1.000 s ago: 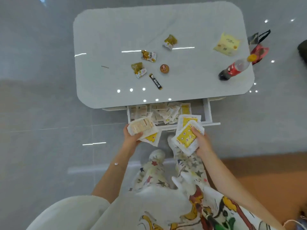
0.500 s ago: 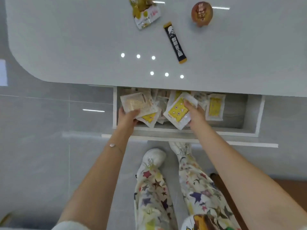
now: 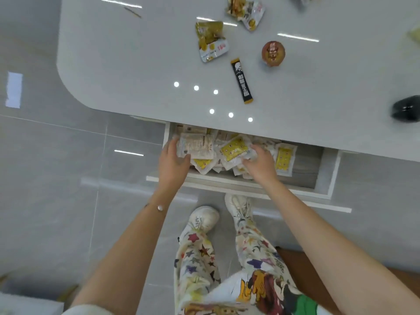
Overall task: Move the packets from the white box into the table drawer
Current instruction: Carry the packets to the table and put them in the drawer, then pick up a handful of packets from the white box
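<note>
Now, past drawer (image 3: 227, 182) front edge: L hand (image 3: 172, 158) fingers grip pale packet (image 3: 197, 146), R hand (image 3: 259, 163) yellow packet (image 3: 233, 149).

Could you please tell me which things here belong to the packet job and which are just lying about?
Job: drawer, pale packet gripped by the left hand, yellow packet held by the right hand, loose packets lying in the drawer.

Lying about on the tabletop: black stick sachet, round brown tub, snack bags.

Packets (image 3: 234, 150) lie heaped in the left half of the drawer (image 3: 305, 165), open under the bench's (image 3: 136, 64) front edge. On the bench, a sachet (image 3: 242, 81) lies left of a round snack (image 3: 273, 52).
</note>
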